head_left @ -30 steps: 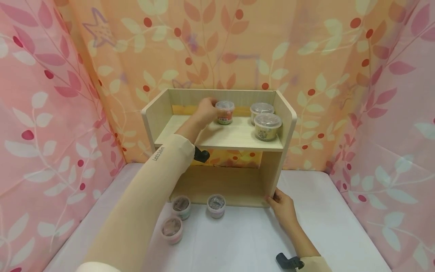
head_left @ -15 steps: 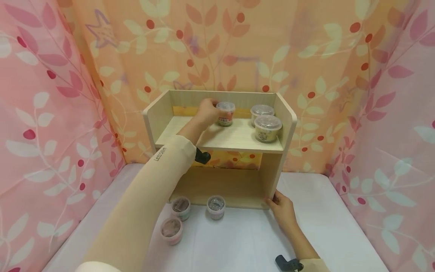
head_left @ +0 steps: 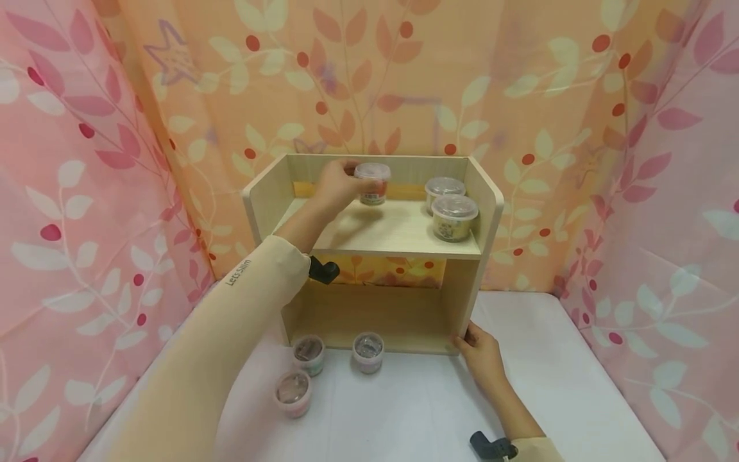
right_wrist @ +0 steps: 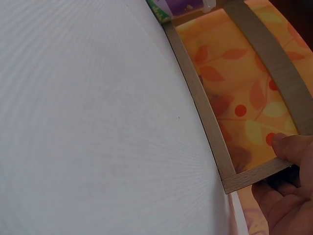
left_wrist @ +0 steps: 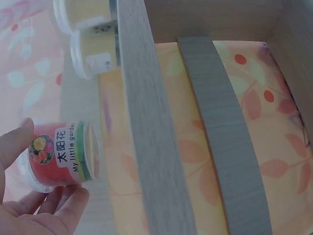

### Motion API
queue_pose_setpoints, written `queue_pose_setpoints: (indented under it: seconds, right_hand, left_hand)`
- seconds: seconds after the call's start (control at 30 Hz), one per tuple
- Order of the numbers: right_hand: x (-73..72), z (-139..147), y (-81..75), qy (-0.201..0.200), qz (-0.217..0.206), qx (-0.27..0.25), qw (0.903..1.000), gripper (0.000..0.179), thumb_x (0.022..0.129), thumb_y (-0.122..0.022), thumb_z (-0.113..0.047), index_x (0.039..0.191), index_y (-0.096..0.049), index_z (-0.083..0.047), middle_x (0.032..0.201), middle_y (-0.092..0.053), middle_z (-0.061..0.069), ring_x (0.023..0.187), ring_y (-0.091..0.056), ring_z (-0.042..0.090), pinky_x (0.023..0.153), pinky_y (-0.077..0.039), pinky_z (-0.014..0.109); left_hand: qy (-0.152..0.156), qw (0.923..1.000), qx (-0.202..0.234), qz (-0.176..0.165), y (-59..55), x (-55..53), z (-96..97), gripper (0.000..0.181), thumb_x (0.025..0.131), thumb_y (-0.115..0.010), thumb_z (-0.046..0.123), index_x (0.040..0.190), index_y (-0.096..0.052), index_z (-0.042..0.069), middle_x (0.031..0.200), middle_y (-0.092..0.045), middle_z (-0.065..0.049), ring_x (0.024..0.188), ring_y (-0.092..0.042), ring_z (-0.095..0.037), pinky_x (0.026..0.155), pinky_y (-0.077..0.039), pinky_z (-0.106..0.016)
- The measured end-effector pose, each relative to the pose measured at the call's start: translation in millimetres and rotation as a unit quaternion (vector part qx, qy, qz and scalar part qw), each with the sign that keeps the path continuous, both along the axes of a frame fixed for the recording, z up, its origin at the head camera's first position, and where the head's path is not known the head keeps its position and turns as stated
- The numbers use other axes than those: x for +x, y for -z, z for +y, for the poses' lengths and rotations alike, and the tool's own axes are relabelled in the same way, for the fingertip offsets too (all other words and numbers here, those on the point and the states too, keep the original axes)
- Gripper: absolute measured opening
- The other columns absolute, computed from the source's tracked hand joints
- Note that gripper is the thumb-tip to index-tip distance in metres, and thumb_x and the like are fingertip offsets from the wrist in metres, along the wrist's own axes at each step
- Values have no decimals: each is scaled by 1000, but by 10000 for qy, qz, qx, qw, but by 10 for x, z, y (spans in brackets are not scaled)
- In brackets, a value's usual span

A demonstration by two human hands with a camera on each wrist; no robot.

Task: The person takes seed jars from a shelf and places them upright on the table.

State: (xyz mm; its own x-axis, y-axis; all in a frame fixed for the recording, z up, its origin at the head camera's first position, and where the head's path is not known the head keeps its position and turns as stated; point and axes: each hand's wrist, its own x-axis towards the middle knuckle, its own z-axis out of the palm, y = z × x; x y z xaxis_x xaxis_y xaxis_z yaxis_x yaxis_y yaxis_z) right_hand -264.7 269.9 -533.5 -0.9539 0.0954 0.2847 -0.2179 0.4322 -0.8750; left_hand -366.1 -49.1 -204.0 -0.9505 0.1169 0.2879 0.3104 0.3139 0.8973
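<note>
A: Which object does the left hand (head_left: 337, 186) hold?
B: A red-labelled cup (head_left: 373, 190), printed "My little garden". The thumb is clamped on one side of it and the fingers on the other.
A: Where is the cup located?
B: Just above the upper board (head_left: 398, 232) of a wooden shelf unit (head_left: 267, 197), near the middle, roughly upright with its lid uppermost; a shadow lies beneath it.
A: What stands on that board?
B: At the right end, two lidded cups: a front cup (head_left: 455, 221) and, close behind it, a rear cup (head_left: 443, 186).
A: And the right hand (head_left: 482, 354)?
B: It grips the lower part of the side panel (right_wrist: 257, 177), thumb on the inner face, fingers clamped against the outer.
A: What occupies the white table (head_left: 416, 404)?
B: Three further cups before the unit: a left cup (head_left: 308, 354), a near cup (head_left: 293, 393) just beside it, and a middle cup (head_left: 368, 351) apart from both. A leaf-patterned curtain (head_left: 369, 83) hangs behind.
</note>
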Motion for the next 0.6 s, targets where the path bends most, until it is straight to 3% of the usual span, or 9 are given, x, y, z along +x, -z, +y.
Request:
queue_pose_setpoints:
  seconds: [0.23, 0.6]
  right_hand:
    - [-22, 15, 13, 10, 142, 98, 9999, 51, 94, -73, -6, 142, -56, 4, 126, -67, 27, 117, -67, 37, 88, -57, 23]
    - [-16, 27, 8, -131, 94, 15, 9999, 53, 96, -71, -7, 145, -53, 5, 130, -65, 28, 119, -66, 38, 92, -57, 28]
  left_hand:
    - [103, 9999, -20, 118, -27, 198, -80, 69, 86, -85, 25, 144, -54, 5, 136, -61, -9, 123, -59, -21, 104, -51, -35]
    - [458, 9988, 76, 184, 184, 548, -105, 77, 82, -89, 30, 145, -52, 6, 130, -63, -4, 115, -63, -19, 103, -51, -37]
